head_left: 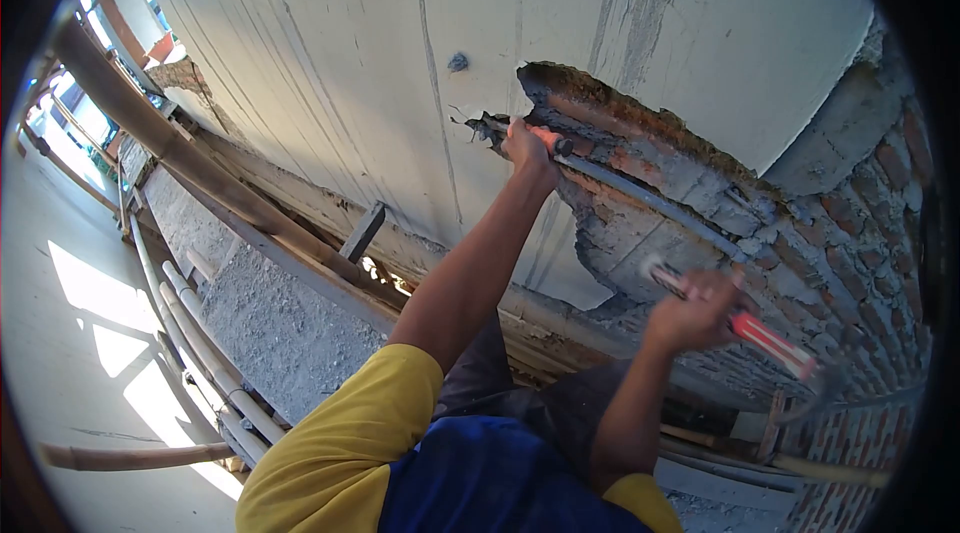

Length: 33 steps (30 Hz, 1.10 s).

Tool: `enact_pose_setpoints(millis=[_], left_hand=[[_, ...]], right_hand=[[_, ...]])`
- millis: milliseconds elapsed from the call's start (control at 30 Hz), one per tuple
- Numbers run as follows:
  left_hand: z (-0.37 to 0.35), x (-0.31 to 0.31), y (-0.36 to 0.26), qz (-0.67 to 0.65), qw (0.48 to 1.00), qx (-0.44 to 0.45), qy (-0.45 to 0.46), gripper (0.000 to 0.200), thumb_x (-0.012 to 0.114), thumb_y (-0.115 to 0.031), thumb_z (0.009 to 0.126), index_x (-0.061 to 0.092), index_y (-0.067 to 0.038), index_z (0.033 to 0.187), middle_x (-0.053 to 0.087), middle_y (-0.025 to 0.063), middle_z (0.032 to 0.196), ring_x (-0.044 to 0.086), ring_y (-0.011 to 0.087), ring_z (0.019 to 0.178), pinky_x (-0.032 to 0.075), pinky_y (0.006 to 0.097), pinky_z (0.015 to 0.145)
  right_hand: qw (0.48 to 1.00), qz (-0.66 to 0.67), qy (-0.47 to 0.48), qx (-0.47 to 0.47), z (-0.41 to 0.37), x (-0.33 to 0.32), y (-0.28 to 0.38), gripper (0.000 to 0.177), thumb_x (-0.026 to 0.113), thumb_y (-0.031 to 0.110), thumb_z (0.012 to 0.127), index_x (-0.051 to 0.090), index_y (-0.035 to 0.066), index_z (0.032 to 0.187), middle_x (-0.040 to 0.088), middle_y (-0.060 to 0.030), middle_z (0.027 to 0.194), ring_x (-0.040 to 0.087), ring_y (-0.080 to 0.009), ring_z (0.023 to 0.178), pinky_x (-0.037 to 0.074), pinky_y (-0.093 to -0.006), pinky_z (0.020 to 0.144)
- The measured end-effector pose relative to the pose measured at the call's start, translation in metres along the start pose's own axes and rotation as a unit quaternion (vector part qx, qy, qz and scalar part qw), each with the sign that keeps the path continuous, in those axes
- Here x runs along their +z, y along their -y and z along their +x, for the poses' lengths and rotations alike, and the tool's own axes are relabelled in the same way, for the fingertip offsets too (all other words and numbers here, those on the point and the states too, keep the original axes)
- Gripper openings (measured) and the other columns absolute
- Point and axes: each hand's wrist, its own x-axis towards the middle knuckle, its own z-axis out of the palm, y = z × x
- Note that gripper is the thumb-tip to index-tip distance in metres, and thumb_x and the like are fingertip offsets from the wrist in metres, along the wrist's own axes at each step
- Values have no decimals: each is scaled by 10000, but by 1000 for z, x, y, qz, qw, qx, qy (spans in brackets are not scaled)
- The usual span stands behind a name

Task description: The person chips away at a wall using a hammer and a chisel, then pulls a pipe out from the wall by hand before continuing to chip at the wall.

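My left hand (528,151) is closed around a chisel (551,141) with an orange handle and a dark butt end. The chisel's tip points left, toward the broken plaster edge (488,127), and is mostly hidden by my fingers and the rubble. Lower right, my right hand (702,311) grips a hammer (765,335) by its red and pale handle. The hammer's head, blurred, is near the brickwork, apart from the chisel. Between the hands, a grey pipe (660,203) runs through the opened wall, where brick and mortar show.
Pale plaster wall (360,63) with grey streaks fills the top. Exposed brickwork (840,253) is at right. A thick bamboo pole (220,188) slants along the left beside a debris-covered plank (265,333). More bamboo poles (215,373) lie farther left, over a drop to a sunlit floor.
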Motion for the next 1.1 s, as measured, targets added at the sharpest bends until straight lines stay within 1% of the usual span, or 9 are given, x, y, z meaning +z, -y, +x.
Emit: enact_pose_setpoints(millis=[33, 100, 167, 267, 467, 567, 667, 900, 1100], left_hand=[[1, -1, -1, -6, 1000, -9, 8, 204, 424, -238, 929, 373, -61, 840, 432, 43, 648, 465, 155, 527, 461, 322, 488], [6, -5, -1, -21, 999, -24, 28, 189, 439, -231, 924, 373, -63, 866, 448, 49, 683, 480, 155, 555, 471, 325, 509], [12, -16, 3, 29, 1000, 0, -7, 197, 453, -241, 926, 370, -66, 891, 463, 52, 732, 494, 155, 592, 478, 325, 532], [17, -27, 3, 67, 998, -2, 14, 236, 407, -295, 960, 387, -71, 887, 453, 51, 743, 486, 170, 611, 479, 346, 567], [20, -19, 5, 13, 999, -25, 44, 251, 347, -298, 987, 389, -73, 884, 446, 55, 737, 469, 184, 621, 481, 360, 598], [22, -14, 7, 18, 998, -21, 50, 247, 343, -299, 988, 389, -75, 895, 450, 53, 750, 470, 181, 641, 480, 354, 617], [29, -25, 4, 43, 999, 12, -1, 244, 350, -305, 987, 402, -77, 918, 457, 44, 771, 472, 172, 661, 473, 344, 624], [4, -74, -43, 163, 987, 0, 16, 225, 415, -315, 961, 442, -92, 942, 495, 56, 747, 495, 169, 614, 451, 308, 536], [-5, -180, -46, 282, 953, -84, -72, 255, 516, -328, 914, 426, -89, 915, 502, 58, 711, 492, 165, 549, 436, 294, 477]], right_hand=[[997, -60, -15, -34, -18, 10, -30, 186, 575, 103, 870, 398, 94, 811, 419, -15, 511, 426, -105, 410, 394, -245, 389], [976, -27, 59, 207, -88, 28, -69, 181, 559, 33, 835, 384, 79, 834, 424, -16, 518, 440, -126, 394, 390, -271, 368], [785, -135, 319, 513, -95, 21, -61, 195, 562, 32, 837, 372, 77, 838, 408, -5, 519, 402, -107, 361, 345, -268, 334], [819, -148, 277, 481, -88, 6, -57, 190, 553, 38, 850, 368, 79, 838, 388, 7, 513, 369, -97, 343, 307, -261, 321], [953, 72, 47, 289, -56, 33, -38, 184, 546, 28, 846, 378, 97, 817, 364, 15, 545, 359, -92, 364, 308, -263, 327], [971, -15, 80, 227, -97, 21, -87, 187, 545, 39, 851, 366, 75, 809, 394, 4, 523, 396, -105, 352, 317, -253, 330], [776, -131, 307, 535, -111, -3, -92, 191, 565, 51, 831, 376, 73, 813, 403, -2, 518, 412, -111, 353, 321, -261, 324], [783, -204, 304, 503, -106, -111, -60, 200, 579, 32, 808, 385, 81, 815, 393, 4, 507, 378, -97, 319, 305, -260, 299], [708, -237, 158, 646, -109, -221, 1, 225, 566, 4, 787, 368, 108, 821, 362, 4, 536, 358, -91, 342, 308, -258, 303]])
